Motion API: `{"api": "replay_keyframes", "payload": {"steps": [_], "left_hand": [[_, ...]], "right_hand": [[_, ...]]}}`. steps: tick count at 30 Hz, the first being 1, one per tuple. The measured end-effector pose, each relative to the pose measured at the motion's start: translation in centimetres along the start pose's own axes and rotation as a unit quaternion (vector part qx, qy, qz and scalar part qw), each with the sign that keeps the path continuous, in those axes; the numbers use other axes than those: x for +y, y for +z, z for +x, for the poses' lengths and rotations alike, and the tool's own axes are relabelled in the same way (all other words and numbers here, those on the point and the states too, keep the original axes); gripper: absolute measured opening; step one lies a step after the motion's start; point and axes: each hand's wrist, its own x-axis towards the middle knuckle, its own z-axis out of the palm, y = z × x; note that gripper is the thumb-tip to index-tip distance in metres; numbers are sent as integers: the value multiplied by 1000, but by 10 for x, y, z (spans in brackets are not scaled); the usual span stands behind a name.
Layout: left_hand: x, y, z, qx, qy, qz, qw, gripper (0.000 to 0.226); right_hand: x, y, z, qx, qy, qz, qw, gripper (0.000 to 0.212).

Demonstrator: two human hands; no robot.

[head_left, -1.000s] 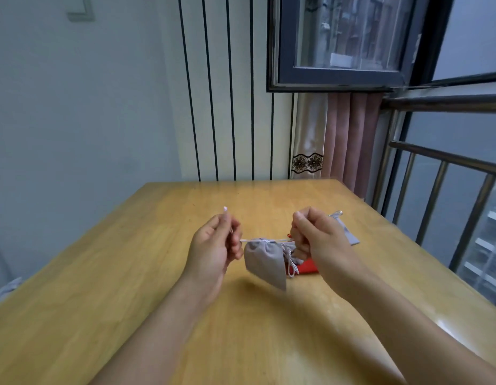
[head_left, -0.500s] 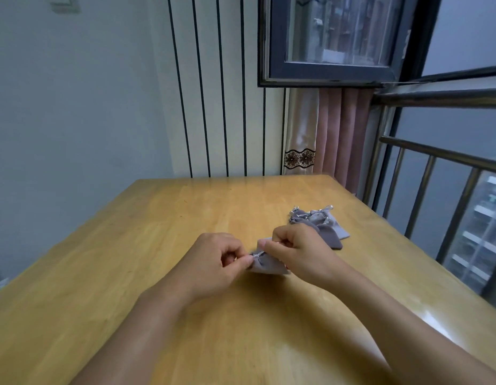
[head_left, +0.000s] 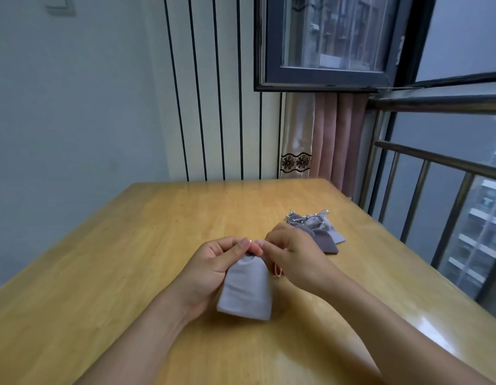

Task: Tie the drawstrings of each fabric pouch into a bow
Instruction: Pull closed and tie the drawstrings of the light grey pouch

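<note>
A grey fabric pouch (head_left: 245, 290) hangs above the wooden table (head_left: 130, 245), its gathered neck pinched by my left hand (head_left: 213, 262). My right hand (head_left: 294, 254) sits just right of the neck, its fingertips closed on the white drawstring, and a small loop of cord (head_left: 278, 270) shows under its palm. The two hands nearly touch at the pouch's top. The knot itself is hidden by my fingers.
A pile of grey pouches (head_left: 316, 232) with white drawstrings lies on the table behind my right hand. A metal railing (head_left: 446, 173) runs along the table's right side. A striped wall and a curtain (head_left: 324, 140) stand past the far edge.
The hands had the string stretched wide with the pouch hanging, then came together at the neck. The pouch is now raised toward me, its body hanging below my left hand.
</note>
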Motion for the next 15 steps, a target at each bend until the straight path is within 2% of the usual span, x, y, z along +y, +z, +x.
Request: {"api": "replay_keyframes", "payload": {"steps": [2,5,9,12,15], "left_hand": [[1,-3,2,15,28,27,999,25],[-3,-5,5,30,68,57,996,27],[-9,-5,8,64,101,120,986,27],[-8,-7,10,58,112,168,978,21],[-4,-11,10,32,114,183,976,22]], "right_hand": [[-3,-6,0,6,7,76,997,37],[-3,-3,0,-22,10,109,994,37],[4,7,-3,-31,-43,-29,998,23],[3,8,-4,-27,-50,-74,996,16],[-2,1,-2,-31,-11,64,997,9]]}}
